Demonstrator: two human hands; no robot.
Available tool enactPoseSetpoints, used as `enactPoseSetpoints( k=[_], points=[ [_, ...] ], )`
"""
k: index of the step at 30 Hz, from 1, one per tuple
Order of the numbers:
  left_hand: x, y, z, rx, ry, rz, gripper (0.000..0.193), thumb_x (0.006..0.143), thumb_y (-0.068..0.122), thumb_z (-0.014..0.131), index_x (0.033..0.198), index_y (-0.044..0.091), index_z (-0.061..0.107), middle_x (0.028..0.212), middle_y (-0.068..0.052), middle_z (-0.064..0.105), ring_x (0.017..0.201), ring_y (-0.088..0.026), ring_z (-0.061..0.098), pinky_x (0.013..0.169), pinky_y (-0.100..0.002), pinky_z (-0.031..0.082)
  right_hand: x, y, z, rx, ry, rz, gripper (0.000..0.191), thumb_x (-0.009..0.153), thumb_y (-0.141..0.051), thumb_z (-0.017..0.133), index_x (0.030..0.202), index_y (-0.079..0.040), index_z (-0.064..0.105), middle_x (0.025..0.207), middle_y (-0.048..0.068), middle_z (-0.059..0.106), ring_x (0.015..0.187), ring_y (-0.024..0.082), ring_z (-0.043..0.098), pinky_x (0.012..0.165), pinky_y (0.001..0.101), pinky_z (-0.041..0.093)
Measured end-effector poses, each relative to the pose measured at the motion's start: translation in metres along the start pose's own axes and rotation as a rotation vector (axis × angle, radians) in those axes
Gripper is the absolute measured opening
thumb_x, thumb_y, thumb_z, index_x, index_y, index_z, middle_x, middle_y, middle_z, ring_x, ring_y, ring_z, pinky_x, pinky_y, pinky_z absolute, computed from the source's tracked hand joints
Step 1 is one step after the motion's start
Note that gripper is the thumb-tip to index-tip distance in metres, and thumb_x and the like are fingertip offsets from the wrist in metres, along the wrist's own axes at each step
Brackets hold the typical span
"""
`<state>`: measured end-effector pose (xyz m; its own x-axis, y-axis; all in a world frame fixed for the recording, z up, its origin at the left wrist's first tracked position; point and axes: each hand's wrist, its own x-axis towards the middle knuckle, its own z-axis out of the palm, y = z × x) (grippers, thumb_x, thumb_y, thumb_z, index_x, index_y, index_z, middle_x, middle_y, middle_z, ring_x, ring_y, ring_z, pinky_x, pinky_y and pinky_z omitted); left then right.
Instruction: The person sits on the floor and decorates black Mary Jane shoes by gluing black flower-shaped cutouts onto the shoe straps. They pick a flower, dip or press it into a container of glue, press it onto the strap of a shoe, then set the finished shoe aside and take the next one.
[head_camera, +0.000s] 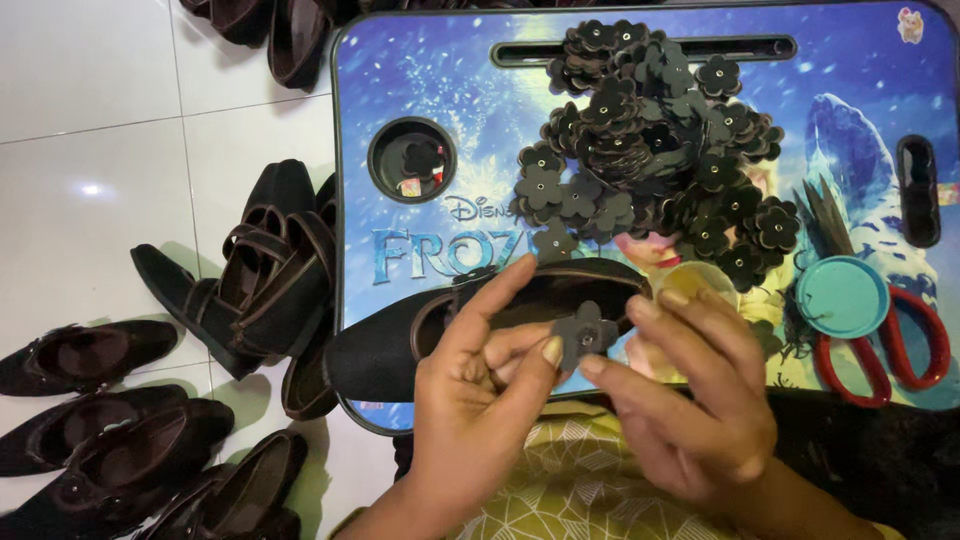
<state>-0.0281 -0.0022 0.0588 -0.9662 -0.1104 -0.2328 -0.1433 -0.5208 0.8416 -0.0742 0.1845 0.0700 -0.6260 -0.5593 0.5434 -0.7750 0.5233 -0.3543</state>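
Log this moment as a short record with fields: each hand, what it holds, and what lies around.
left hand: left hand pinches a dark flower piece and steadies a black shoe
right hand: right hand touches the same flower piece with its fingertips
surface: printed lap table
pile: dark flower pieces heaped on the table
tools: red scissors, teal lid
floor: more dark shoes on white tiles

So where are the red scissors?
In the head view, the red scissors lie at the right end of the lap table, partly under a round teal lid, right of both hands and the pile of dark flowers.
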Motion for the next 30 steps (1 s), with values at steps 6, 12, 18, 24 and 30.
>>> enactPoseSetpoints(
  k=[6, 12, 18, 24, 30],
  points=[
    [-0.002, 0.001, -0.003, 0.008, -0.018, 0.017, 0.064, 0.099, -0.003, 0.060, 0.158, -0.002, 0.036, 0.110, -0.014, 0.077, 0.098, -0.009, 0.070, 0.085, -0.023, 0.057, 0.004, 0.000, 0.000, -0.055, 0.012, -0.003, 0.036, 0.080, -0.002, 0.077, 0.113, -0.018, 0.078, 0.132, 0.018, 0.062, 0.126, 0.038, 0.055, 0.113, 0.0501, 0.045],
    [-0.003, 0.010, -0.014, -0.036, 0.017, -0.033, 0.066, 0.097, -0.004, 0.061, 0.160, 0.000, 0.038, 0.105, -0.012, 0.076, 0.092, -0.010, 0.069, 0.083, -0.026, 0.059, 0.007, -0.003, 0.000, -0.063, 0.053, 0.163, 0.029, 0.081, 0.004, 0.076, 0.109, -0.002, 0.073, 0.126, 0.023, 0.067, 0.125, 0.042, 0.062, 0.112, 0.0529, 0.049],
    [-0.008, 0.021, -0.024, -0.056, -0.019, -0.089, 0.067, 0.095, -0.005, 0.059, 0.159, 0.002, 0.037, 0.104, -0.009, 0.075, 0.094, -0.010, 0.070, 0.083, -0.028, 0.061, 0.013, -0.004, 0.010, 0.075, 0.014, 0.032, 0.034, 0.075, -0.002, 0.089, 0.105, -0.007, 0.073, 0.108, 0.004, 0.070, 0.110, 0.030, 0.067, 0.100, 0.0457, 0.054],
    [-0.015, 0.028, -0.041, -0.065, 0.005, -0.089, 0.067, 0.096, -0.005, 0.059, 0.159, 0.002, 0.038, 0.105, -0.013, 0.075, 0.094, -0.011, 0.071, 0.083, -0.029, 0.061, 0.025, -0.014, 0.019, 0.181, -0.035, 0.137, 0.036, 0.071, -0.002, 0.087, 0.103, -0.011, 0.074, 0.113, 0.012, 0.064, 0.109, 0.031, 0.066, 0.096, 0.0413, 0.055],
    [-0.030, 0.023, -0.054, 0.206, 0.110, 0.053, 0.066, 0.098, 0.000, 0.065, 0.159, 0.003, 0.039, 0.117, -0.015, 0.076, 0.100, -0.013, 0.069, 0.083, -0.026, 0.055, 0.033, -0.019, 0.031, 0.435, -0.022, 0.143, 0.069, 0.083, 0.010, 0.079, 0.143, 0.001, 0.047, 0.110, 0.007, 0.071, 0.111, 0.024, 0.069, 0.107, 0.0388, 0.052]
  ],
)
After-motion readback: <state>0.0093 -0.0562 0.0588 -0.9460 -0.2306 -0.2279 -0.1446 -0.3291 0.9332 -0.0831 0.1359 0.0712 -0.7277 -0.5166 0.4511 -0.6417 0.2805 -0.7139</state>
